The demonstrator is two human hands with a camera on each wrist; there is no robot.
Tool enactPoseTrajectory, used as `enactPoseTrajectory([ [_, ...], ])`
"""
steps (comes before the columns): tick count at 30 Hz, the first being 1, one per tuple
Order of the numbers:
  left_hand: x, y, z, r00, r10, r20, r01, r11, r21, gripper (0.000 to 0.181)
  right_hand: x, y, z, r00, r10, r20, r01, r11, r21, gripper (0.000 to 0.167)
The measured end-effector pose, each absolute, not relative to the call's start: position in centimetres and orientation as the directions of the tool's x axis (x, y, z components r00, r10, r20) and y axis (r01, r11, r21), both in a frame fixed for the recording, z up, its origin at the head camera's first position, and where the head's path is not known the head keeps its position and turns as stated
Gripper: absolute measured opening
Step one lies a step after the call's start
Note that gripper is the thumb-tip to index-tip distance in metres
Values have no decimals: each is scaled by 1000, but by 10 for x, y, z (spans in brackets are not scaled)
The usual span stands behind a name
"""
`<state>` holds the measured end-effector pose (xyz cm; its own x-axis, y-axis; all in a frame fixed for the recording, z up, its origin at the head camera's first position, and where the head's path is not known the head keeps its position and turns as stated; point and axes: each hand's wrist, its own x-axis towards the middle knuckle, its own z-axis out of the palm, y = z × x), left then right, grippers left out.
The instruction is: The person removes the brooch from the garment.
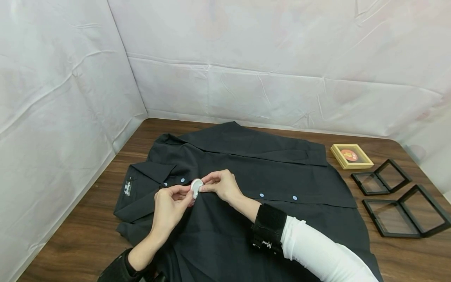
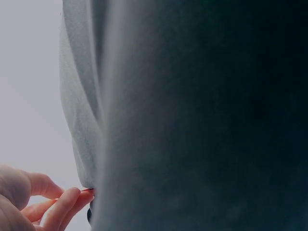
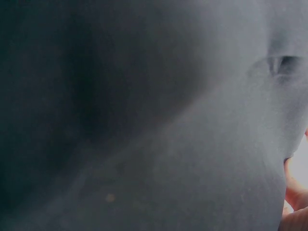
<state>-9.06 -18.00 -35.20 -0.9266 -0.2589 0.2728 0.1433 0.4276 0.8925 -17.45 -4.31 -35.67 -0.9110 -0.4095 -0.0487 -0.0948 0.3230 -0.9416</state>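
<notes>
A black button-up shirt (image 1: 225,231) lies spread on the table, its collar towards the left and light buttons along its front. Above the placket, both hands meet at a small round badge (image 1: 196,185), whose pale back and thin reddish rim show. My left hand (image 1: 168,207) pinches its left side between thumb and fingers. At the right side, thumb and forefinger of my right hand (image 1: 222,187) grip the edge. In the left wrist view, fingertips (image 2: 67,207) are beside dark cloth (image 2: 159,115). Cloth fills most of the right wrist view, hiding the badge.
A yellow case (image 1: 352,156) with a clear window and an orange-red disc inside stands at the right of the wooden table (image 1: 70,243). In front of it are two open black frames (image 1: 382,176) with clear panes. White sheeting (image 1: 246,70) hangs behind and at the left.
</notes>
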Motion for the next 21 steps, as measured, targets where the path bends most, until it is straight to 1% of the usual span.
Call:
enactPoseTrajectory([
  [21,-90,-179,-351,-930,-254,265,149,397,906,6,-176,-40,-357,-896,-441,-51,-107,326,-939,17],
])
